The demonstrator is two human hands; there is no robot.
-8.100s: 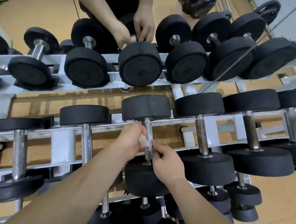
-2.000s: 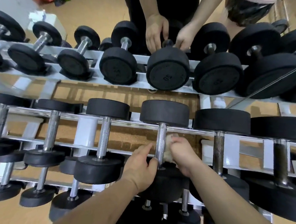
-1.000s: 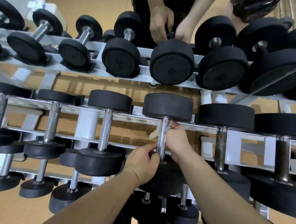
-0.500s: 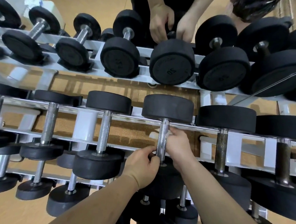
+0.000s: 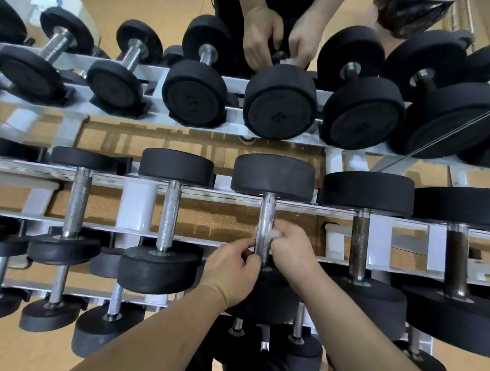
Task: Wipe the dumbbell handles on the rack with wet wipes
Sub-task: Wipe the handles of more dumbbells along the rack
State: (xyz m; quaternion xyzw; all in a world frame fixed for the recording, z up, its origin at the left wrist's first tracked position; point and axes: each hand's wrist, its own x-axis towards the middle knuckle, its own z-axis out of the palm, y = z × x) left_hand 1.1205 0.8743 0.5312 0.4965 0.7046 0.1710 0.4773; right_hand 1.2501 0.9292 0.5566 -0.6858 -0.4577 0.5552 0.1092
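At frame centre, knurled chrome dumbbell handle [image 5: 265, 226] is gripped by left hand [image 5: 231, 272] w/ curled fingers; crumpled white wet wipe [image 5: 273, 234] is pinched against it by right hand [image 5: 290, 251].

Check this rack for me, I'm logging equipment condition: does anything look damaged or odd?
Yes. Right of the handle being wiped, the first dark handle and second dark handle look dull brown, possibly rusted; the silver handle further left shines. Nothing looks askew.
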